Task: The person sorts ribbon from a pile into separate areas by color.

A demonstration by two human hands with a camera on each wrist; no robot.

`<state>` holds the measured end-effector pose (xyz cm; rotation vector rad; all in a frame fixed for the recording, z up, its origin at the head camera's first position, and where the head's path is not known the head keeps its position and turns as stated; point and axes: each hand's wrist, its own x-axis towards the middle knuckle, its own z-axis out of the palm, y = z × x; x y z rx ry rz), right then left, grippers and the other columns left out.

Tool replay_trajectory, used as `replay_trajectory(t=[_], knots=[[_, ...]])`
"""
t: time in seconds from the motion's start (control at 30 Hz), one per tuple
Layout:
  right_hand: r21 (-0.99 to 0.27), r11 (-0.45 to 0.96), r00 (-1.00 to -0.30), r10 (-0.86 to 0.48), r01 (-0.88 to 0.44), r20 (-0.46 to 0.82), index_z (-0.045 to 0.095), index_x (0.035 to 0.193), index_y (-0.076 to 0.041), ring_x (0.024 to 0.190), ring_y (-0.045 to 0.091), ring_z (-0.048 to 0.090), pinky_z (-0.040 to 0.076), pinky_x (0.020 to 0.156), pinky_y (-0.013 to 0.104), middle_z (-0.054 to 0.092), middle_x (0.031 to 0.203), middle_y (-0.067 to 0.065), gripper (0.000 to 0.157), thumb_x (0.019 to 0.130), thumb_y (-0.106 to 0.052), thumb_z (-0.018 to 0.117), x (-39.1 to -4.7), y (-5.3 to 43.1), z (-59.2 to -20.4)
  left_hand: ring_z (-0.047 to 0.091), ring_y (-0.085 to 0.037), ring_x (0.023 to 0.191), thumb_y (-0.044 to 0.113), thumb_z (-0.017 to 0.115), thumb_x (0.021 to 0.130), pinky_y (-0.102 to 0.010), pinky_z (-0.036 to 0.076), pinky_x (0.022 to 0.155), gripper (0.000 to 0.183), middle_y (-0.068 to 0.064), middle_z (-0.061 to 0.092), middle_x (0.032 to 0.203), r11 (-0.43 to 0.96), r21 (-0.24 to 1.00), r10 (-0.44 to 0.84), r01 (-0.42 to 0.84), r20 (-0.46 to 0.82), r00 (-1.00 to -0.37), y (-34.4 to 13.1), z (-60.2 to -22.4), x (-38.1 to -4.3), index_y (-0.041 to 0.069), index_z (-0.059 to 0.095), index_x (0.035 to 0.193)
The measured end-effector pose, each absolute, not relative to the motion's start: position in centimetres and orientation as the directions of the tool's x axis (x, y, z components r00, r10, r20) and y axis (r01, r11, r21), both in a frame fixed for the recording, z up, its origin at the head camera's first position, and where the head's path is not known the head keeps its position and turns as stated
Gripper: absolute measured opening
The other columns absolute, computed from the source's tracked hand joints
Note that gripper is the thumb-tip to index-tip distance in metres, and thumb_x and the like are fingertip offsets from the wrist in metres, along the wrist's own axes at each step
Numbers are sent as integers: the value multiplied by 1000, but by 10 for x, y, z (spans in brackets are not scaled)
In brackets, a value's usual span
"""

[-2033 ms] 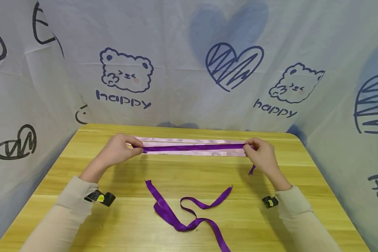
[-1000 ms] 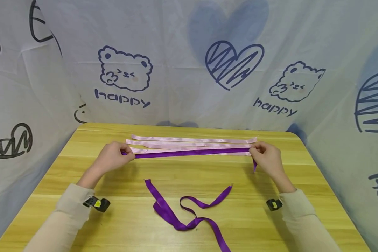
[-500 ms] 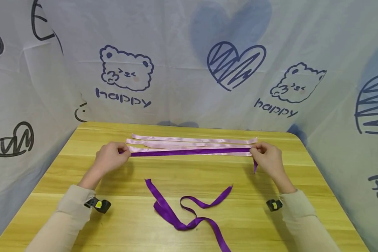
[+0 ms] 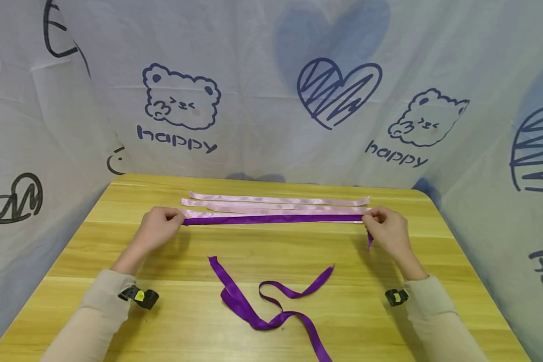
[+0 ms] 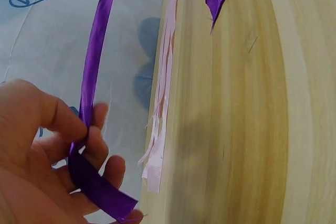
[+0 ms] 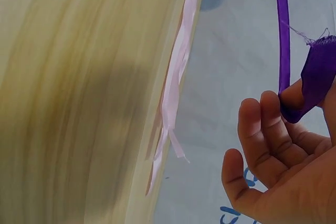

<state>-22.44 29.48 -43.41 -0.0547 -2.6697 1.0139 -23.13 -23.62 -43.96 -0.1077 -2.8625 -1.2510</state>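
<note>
A purple ribbon (image 4: pixel 271 219) is stretched straight from side to side between both hands, above the table. My left hand (image 4: pixel 157 227) pinches it near one end, and in the left wrist view a short tail (image 5: pixel 102 190) folds across the fingers. At the other end my right hand (image 4: pixel 387 230) pinches it between thumb and finger. A frayed tail (image 6: pixel 319 69) curls over that hand in the right wrist view. Just behind the stretched ribbon, several pale pink ribbons (image 4: pixel 276 200) lie side by side on the table, the nearest one partly covered by it.
More purple ribbon (image 4: pixel 253 317) lies loosely twisted on the wooden table (image 4: pixel 185 322), in front of the hands. White cloth (image 4: pixel 253 125) with blue drawings hangs behind the table and at both sides.
The left hand has moved left and slightly nearer, the right hand slightly right. The purple ribbon between them has come off the middle of the pink ribbons to their near edge and is level now.
</note>
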Motion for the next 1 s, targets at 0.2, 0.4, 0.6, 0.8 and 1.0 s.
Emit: replay_trajectory(t=[0.2, 0.4, 0.6, 0.8, 1.0], knots=[[-653, 755, -958, 143, -56, 248, 75, 95, -3, 63, 15, 57, 44, 56, 25, 72, 77, 9, 19, 95, -18, 63, -223, 300, -434, 35, -14, 54, 18, 52, 98, -30, 34, 54, 31, 5, 38, 57, 649, 760, 88, 42, -19, -996, -239, -440, -232, 3, 62, 73], [-664, 746, -968, 136, -39, 210, 73, 93, -3, 61, 14, 55, 43, 54, 26, 70, 74, 7, 18, 94, -17, 62, -221, 304, -437, 37, -15, 57, 21, 50, 99, -31, 34, 56, 33, 4, 43, 62, 658, 753, 65, 10, -43, -997, -241, -440, -230, 2, 67, 78], [-652, 757, -973, 117, -43, 200, 72, 89, -4, 59, 14, 54, 44, 57, 26, 65, 67, 2, 16, 93, -16, 63, -221, 306, -444, 35, -13, 52, 22, 50, 100, -28, 31, 50, 35, 6, 40, 56, 681, 732, 11, -9, -22, -1000, -242, -445, -229, 2, 69, 78], [-630, 775, -979, 83, -54, 185, 72, 89, -4, 57, 12, 56, 45, 64, 26, 63, 63, -3, 16, 92, -16, 62, -220, 310, -445, 38, -18, 56, 28, 34, 106, -32, 34, 54, 46, 3, 43, 60, 648, 759, -6, -63, -78, -997, -239, -448, -229, 4, 63, 79], [-622, 781, -989, 46, -51, 139, 72, 90, -3, 59, 13, 55, 45, 66, 28, 66, 67, 0, 19, 95, -18, 62, -217, 312, -450, 37, -18, 58, 26, 34, 104, -33, 34, 58, 39, 2, 41, 61, 656, 753, 25, -56, -96, -995, -240, -454, -227, 13, 49, 71]])
